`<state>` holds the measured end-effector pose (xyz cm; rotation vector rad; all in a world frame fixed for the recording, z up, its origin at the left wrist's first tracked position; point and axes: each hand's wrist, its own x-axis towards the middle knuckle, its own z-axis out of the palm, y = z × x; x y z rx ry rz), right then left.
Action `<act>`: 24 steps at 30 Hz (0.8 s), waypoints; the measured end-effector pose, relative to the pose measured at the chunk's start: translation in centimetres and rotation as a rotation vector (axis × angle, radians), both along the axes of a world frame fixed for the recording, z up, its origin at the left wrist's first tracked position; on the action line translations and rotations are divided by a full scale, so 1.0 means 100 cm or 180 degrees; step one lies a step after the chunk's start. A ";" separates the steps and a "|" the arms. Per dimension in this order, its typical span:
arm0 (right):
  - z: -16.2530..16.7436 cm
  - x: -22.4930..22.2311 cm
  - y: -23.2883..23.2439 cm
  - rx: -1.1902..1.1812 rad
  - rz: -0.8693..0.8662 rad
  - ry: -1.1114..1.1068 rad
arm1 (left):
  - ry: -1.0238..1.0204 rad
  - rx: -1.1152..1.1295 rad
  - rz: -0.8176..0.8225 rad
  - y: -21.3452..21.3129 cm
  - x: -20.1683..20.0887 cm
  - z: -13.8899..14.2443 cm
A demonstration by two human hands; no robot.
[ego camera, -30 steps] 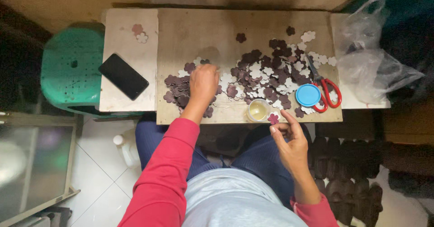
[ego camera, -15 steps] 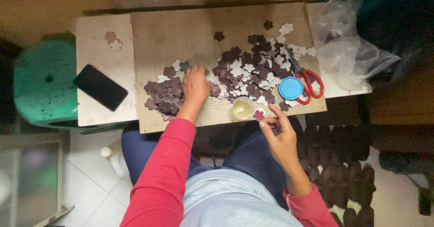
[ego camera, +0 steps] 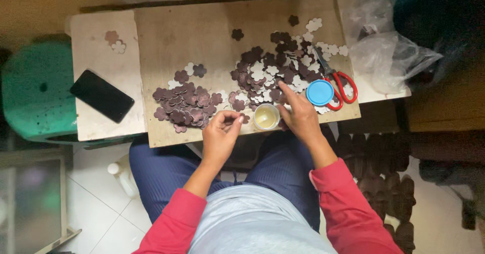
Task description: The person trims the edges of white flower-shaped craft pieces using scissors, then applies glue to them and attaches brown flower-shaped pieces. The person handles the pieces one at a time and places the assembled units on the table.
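The left hand (ego camera: 222, 127) is pinching what looks like a small brown flower cutout (ego camera: 244, 118) at the desk (ego camera: 202, 36) front edge, lying flat. At its 3 o'clock, a small cup (ego camera: 266, 116) is holding pale yellowish glue. The right hand (ego camera: 301, 115), fingers loosely spread, is touching the cutout pile (ego camera: 273, 72) at 12 o'clock.

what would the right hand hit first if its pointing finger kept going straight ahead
Probably the mixed heap of dark brown and cream flower-shaped cutouts: the right hand has its index fingertip at the heap's near edge, pointing up and left into it. Height above the pieces is unclear.
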<state>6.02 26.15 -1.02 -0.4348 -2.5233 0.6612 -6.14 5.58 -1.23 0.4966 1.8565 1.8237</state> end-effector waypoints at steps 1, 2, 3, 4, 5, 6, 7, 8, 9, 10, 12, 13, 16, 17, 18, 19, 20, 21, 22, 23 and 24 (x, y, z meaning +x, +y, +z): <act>-0.001 -0.005 0.003 0.0023 -0.0007 -0.0172 | -0.0036 0.0020 0.0065 -0.004 0.006 -0.001; -0.002 -0.008 0.007 0.0048 -0.0010 -0.0346 | -0.0073 0.0043 0.0132 -0.009 0.011 -0.002; -0.003 -0.012 0.010 0.0080 -0.0009 -0.0514 | -0.0105 0.0069 0.0204 -0.012 0.014 -0.003; -0.003 -0.014 0.014 0.0054 0.0094 -0.0414 | -0.0262 0.0147 0.0197 -0.013 0.016 -0.004; -0.004 -0.016 0.017 0.0025 0.0195 -0.0313 | -0.0417 0.0223 0.0190 -0.014 0.017 -0.005; -0.005 -0.017 0.020 -0.0005 0.0297 -0.0210 | -0.0571 0.0300 0.0184 -0.015 0.018 -0.006; -0.007 -0.019 0.022 0.0021 0.0330 -0.0228 | -0.0652 0.0383 0.0118 -0.017 0.017 -0.007; -0.008 -0.021 0.023 0.0051 0.0357 -0.0246 | -0.0735 0.0468 0.0047 -0.017 0.016 -0.008; -0.009 -0.022 0.025 0.0081 0.0379 -0.0266 | -0.0818 0.0555 -0.0030 -0.018 0.015 -0.009; -0.011 -0.022 0.026 0.0107 0.0377 -0.0260 | -0.0886 0.0551 -0.0016 -0.018 0.015 -0.010; -0.014 -0.023 0.025 0.0164 0.0361 -0.0251 | -0.1025 0.0550 0.0002 -0.018 0.013 -0.013; -0.015 -0.023 0.026 0.0182 0.0312 -0.0236 | -0.0898 0.0442 -0.0001 -0.017 0.012 -0.014; -0.017 -0.023 0.025 0.0221 0.0194 -0.0217 | -0.0522 -0.0002 -0.0015 -0.016 0.009 -0.015; -0.016 -0.024 0.024 0.0233 0.0170 -0.0224 | -0.0393 -0.0224 -0.0030 -0.015 0.007 -0.014; -0.015 -0.024 0.024 0.0244 0.0143 -0.0234 | -0.0267 -0.0447 -0.0048 -0.013 0.006 -0.013; -0.013 -0.023 0.022 0.0289 0.0166 -0.0112 | 0.0223 -0.0810 -0.0112 -0.014 0.004 -0.010; -0.010 -0.023 0.021 0.0337 0.0190 0.0014 | 0.0721 -0.1167 -0.0175 -0.015 0.001 -0.007; -0.006 -0.024 0.019 0.0389 0.0212 0.0148 | 0.1229 -0.1518 -0.0237 -0.015 -0.001 -0.002; -0.002 -0.022 0.017 0.0123 0.0081 0.0241 | 0.1631 -0.1370 -0.0143 -0.014 0.000 0.002; 0.003 -0.017 0.011 -0.0144 -0.0049 0.0331 | 0.2027 -0.1216 -0.0052 -0.013 0.003 0.007; 0.008 -0.013 0.007 -0.0407 -0.0178 0.0425 | 0.2424 -0.1053 0.0042 -0.011 0.005 0.012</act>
